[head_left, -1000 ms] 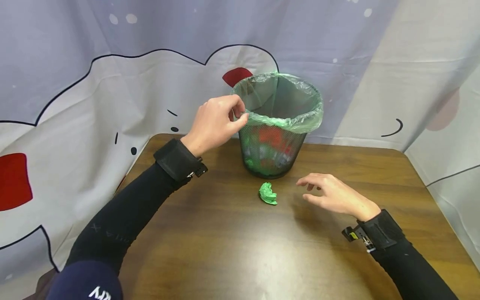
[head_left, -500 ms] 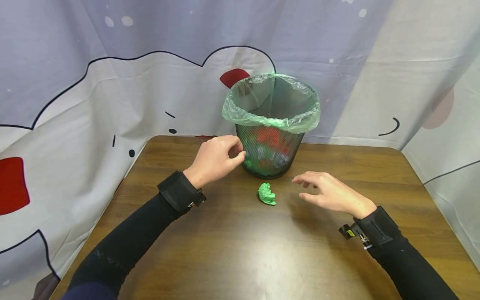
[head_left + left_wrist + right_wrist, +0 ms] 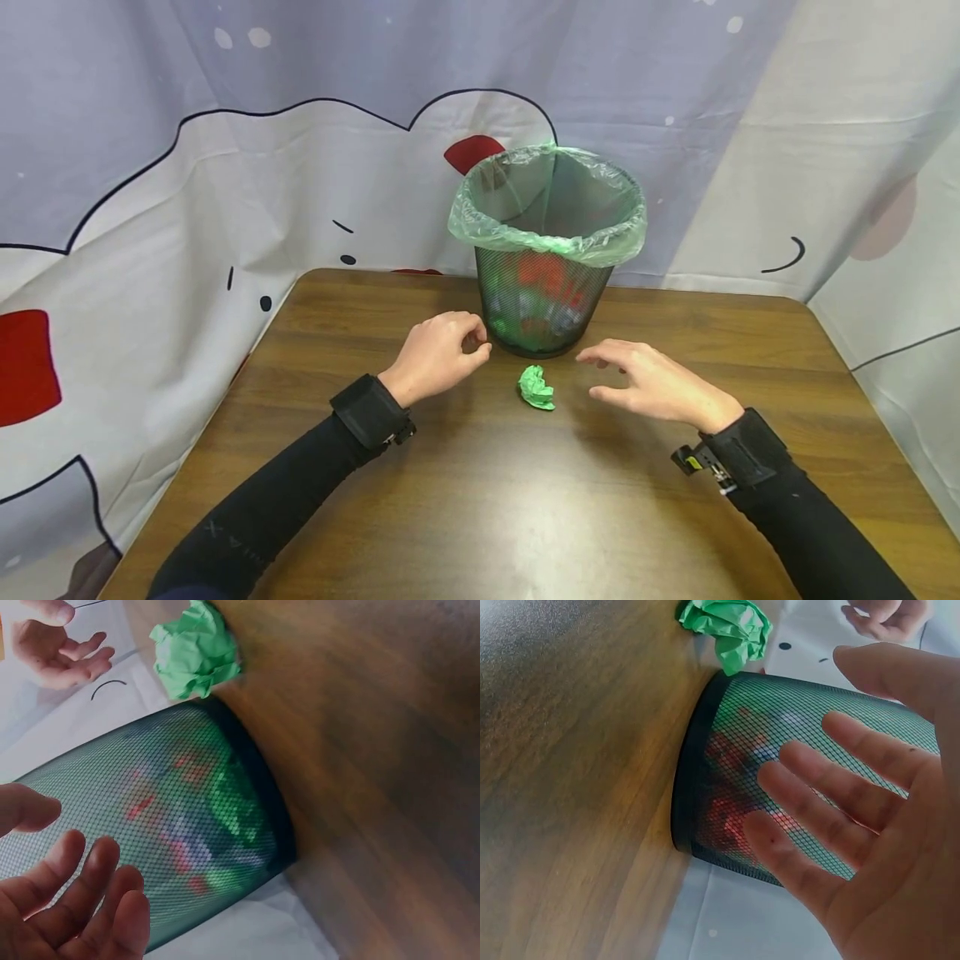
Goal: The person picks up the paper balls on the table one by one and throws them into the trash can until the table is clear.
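A crumpled green paper ball (image 3: 536, 387) lies on the wooden table, just in front of a black mesh wastebasket (image 3: 543, 308). My left hand (image 3: 437, 354) hovers to the left of the ball, its fingers loosely bent and holding nothing. On the other side my right hand (image 3: 652, 383) hangs above the table, fingers relaxed and apart from the ball. Both wrist views show bare fingers in front of the mesh, with the paper ball (image 3: 196, 651) beyond. Red, green and pale crumpled pieces (image 3: 731, 817) show through the basket's mesh.
A translucent green bin liner (image 3: 551, 242) is folded over the basket's rim. The wooden table (image 3: 450, 500) reaches back to a printed curtain (image 3: 315, 183) behind the basket. More curtain hangs along the left and right sides.
My left hand has come down from the liner's rim to the tabletop area left of the paper ball. My right hand has shifted slightly left, towards the ball.
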